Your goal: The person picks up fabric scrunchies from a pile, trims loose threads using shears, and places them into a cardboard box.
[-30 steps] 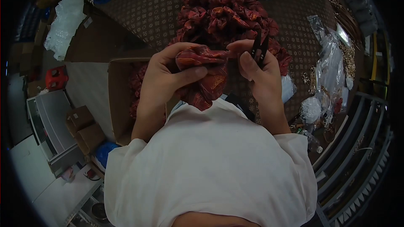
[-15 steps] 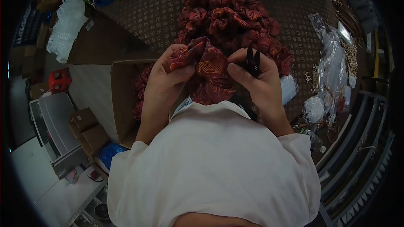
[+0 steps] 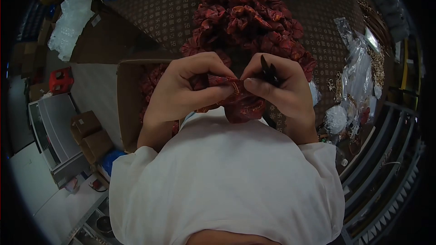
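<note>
At the centre of the frame, the left hand (image 3: 181,86) and right hand (image 3: 287,88) are now closer together, their fingertips almost meeting on the red cloth (image 3: 245,110). The cloth sits lower and more bunched, its gold diamond turned from view. The black snips (image 3: 269,71) have dropped slightly, tips leaning toward the upper left.

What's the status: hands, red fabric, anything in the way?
Left hand gripping red fabric piece. Right hand pinching its edge, black snips in same hand. Fabric bunched, partly hidden. No obstruction seen.
</note>
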Tool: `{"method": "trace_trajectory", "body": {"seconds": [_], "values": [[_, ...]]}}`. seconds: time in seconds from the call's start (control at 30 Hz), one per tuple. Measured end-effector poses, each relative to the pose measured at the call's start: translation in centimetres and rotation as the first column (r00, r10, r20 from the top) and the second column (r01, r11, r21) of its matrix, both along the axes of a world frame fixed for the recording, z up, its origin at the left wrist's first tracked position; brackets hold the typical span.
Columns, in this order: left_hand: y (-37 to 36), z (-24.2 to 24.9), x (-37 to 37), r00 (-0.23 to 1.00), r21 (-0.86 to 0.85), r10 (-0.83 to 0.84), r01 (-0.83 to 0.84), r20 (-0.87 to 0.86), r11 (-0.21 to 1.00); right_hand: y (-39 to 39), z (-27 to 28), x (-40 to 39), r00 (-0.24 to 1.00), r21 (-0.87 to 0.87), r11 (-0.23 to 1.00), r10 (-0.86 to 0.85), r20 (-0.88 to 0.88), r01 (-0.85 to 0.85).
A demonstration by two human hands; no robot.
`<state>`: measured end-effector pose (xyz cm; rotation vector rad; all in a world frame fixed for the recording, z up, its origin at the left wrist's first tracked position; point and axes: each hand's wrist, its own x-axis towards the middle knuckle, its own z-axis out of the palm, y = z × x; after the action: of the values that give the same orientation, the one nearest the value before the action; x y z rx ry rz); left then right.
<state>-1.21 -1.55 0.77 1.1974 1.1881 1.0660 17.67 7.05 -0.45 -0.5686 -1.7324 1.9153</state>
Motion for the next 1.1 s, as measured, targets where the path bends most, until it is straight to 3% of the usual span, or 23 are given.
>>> {"method": "trace_trajectory", "body": {"seconds": [0.03,0.07,0.13,0.17,0.23,0.27,0.33,0.43,0.53,0.63,0.77,0.83,1.1], "values": [[-0.2,0.0,0.4,0.987,-0.137,0.073,-0.053,0.144,0.989,-0.2,0.1,0.0,0.999,-0.041,0.999,-0.018,0.042,0.019],[-0.3,0.0,0.6,0.986,-0.140,0.075,-0.055,0.147,0.989,-0.4,0.3,0.1,0.999,-0.043,0.999,-0.016,0.045,0.018],[-0.4,-0.1,1.0,0.962,-0.191,0.179,-0.140,0.204,0.971,-0.8,0.7,0.0,0.974,0.199,0.965,-0.197,0.110,0.172],[-0.3,-0.1,1.3,0.961,-0.193,0.186,-0.146,0.206,0.970,-0.9,0.7,-0.2,0.975,0.197,0.966,-0.190,0.113,0.166],[-0.1,0.1,1.7,0.931,-0.139,0.311,-0.288,0.193,0.947,-1.0,0.8,-0.6,0.901,0.638,0.667,-0.421,-0.105,0.386],[-0.2,0.2,1.6,0.929,-0.142,0.315,-0.292,0.193,0.946,-1.0,0.8,-0.3,0.903,0.637,0.670,-0.418,-0.103,0.382],[-0.4,0.3,1.3,0.935,-0.224,0.307,-0.265,0.178,0.938,-1.0,1.0,0.6,0.942,0.796,0.552,-0.330,-0.065,0.248],[-0.2,0.5,1.4,0.938,-0.241,0.300,-0.254,0.175,0.937,-1.4,0.7,0.9,0.962,0.851,0.485,-0.263,-0.077,0.201],[-0.2,0.2,1.1,0.944,-0.216,0.251,-0.205,0.215,0.955,-1.4,-0.4,0.6,0.946,0.877,0.423,-0.308,-0.096,0.227],[-0.2,0.2,0.8,0.929,-0.297,0.258,-0.176,0.267,0.939,-1.5,-0.4,0.6,0.950,0.881,0.420,-0.301,-0.089,0.215],[-0.2,0.5,1.4,0.897,-0.277,0.312,-0.228,0.313,0.934,-1.7,-0.5,0.4,0.945,0.873,0.430,-0.311,-0.098,0.232],[-0.3,0.5,1.0,0.903,-0.315,0.275,-0.170,0.329,0.934,-1.7,-0.5,0.3,0.943,0.872,0.431,-0.318,-0.094,0.232],[-0.3,0.6,1.1,0.903,-0.244,0.262,-0.184,0.340,0.952,-1.8,-0.7,0.1,0.945,0.837,0.483,-0.305,-0.117,0.259]]}}
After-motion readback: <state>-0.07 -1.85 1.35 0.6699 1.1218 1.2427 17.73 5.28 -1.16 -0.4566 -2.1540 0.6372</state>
